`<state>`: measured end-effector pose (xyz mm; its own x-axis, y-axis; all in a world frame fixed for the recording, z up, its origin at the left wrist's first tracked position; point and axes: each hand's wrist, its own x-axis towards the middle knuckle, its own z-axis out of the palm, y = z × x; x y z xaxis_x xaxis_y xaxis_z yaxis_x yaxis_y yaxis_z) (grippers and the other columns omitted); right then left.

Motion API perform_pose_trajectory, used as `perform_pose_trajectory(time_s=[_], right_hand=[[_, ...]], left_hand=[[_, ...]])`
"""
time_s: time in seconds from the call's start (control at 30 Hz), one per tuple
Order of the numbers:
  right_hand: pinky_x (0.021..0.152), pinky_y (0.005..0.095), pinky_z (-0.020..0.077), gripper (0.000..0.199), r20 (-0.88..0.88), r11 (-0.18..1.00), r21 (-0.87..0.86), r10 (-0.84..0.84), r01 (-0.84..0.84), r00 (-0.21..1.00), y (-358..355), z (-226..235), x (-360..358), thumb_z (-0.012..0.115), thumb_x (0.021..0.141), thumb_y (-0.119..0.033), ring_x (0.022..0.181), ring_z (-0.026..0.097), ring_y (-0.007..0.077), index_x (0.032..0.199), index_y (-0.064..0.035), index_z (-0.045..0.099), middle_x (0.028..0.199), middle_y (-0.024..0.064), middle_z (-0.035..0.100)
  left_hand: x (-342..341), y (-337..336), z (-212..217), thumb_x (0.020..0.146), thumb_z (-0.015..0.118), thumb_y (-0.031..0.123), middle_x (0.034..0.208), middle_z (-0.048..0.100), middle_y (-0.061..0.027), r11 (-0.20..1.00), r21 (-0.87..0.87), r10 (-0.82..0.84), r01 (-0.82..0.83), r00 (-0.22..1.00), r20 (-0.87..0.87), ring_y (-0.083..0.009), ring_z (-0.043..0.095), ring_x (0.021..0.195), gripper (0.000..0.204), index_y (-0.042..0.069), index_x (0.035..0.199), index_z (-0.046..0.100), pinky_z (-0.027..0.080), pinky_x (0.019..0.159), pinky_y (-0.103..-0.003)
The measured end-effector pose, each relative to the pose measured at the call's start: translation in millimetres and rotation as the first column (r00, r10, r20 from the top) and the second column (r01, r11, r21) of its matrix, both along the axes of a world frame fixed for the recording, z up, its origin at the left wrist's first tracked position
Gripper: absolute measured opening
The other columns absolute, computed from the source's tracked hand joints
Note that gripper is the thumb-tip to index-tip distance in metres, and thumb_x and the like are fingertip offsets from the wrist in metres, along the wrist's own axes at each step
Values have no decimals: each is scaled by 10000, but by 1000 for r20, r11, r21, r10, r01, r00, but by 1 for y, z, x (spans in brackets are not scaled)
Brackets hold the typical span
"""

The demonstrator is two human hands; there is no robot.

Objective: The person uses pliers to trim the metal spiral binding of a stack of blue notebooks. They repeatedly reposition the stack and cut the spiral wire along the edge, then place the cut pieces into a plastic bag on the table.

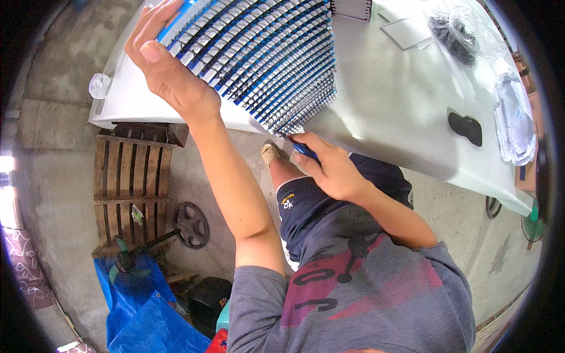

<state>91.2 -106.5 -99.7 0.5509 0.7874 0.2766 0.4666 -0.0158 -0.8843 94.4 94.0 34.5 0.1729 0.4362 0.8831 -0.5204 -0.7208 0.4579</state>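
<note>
A stack of coil-bound notebooks (259, 53), blue and white with rows of black spiral bindings facing me, stands at the front edge of the table. My left hand (176, 79) is closed round the stack's left side, with the thumb towards me and the fingertips partly out of view. Below the stack's lowest corner, my right hand (329, 165) grips a small blue-handled tool (306, 152). Its dark tip meets the ends of the bindings at that corner; the exact kind of tool is mostly hidden by my fingers.
The white-covered table (388, 100) carries another bound notebook (351, 9), loose white pieces (406, 32), a clear bag of black coils (456, 35), a black flat object (465, 127) and plastic-wrapped notebooks (515, 120). A wooden pallet (132, 170) and blue tarp (147, 323) lie left.
</note>
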Motion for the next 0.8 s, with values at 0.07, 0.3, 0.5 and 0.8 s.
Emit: perform_pose_trajectory(time_s=[0.07, 0.3, 0.5, 0.8], right_hand=[[757, 416, 466, 341, -284, 994, -36, 90, -104, 954, 0, 3, 3, 553, 911, -221, 861, 594, 373, 1204, -54, 504, 996, 190, 606], [806, 460, 417, 425, 405, 972, -179, -70, 154, 912, -10, 8, 5, 577, 860, -310, 956, 556, 327, 1246, -140, 518, 1083, 138, 551], [874, 487, 343, 449, 598, 970, -75, -141, 230, 789, -10, -4, 7, 588, 845, -335, 1023, 495, 273, 1258, -168, 530, 1126, 110, 516], [870, 484, 339, 451, 682, 964, 2, -194, 264, 705, -7, -5, 5, 611, 814, -330, 1037, 480, 259, 1243, -206, 545, 1132, 94, 507]], left_hand=[[0, -1, 0, 953, 274, 535, 1122, 586, -113, 997, 45, 62, -61, 998, -7, -192, 541, 1110, 574, 56, 1108, 549, 435, 1007, -344], [-1, -4, 2, 952, 267, 532, 1110, 590, -114, 993, 62, 106, -105, 994, -21, -197, 511, 1156, 567, 68, 1097, 559, 400, 1042, -358], [-1, 1, -2, 940, 272, 550, 1104, 596, -107, 995, 6, 100, -100, 994, -36, -162, 612, 1015, 569, 79, 1110, 543, 533, 905, -295], [0, 4, -3, 944, 278, 545, 1087, 599, -129, 999, -1, 35, -35, 999, -25, -173, 633, 971, 567, 68, 1125, 525, 563, 854, -299]])
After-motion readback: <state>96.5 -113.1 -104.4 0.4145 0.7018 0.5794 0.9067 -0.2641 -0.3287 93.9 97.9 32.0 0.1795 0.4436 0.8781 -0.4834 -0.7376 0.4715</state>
